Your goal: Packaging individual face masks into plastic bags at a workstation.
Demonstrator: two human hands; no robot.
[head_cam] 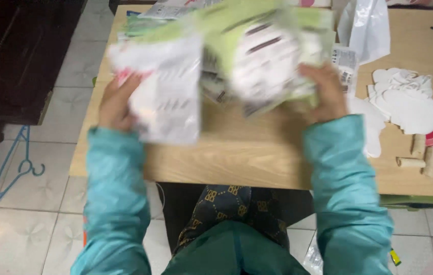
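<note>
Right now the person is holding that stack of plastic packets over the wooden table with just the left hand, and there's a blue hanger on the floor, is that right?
Not quite: both hands hold it. The head view shows the left hand and the right hand each gripping a side of the stack of plastic packets over the wooden table. The blue hanger does lie on the floor.

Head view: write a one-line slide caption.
Both hands, left hand and right hand, hold plastic packets above a wooden table.

Blurred packet bundle [221,61] between hands [117,104]
</note>
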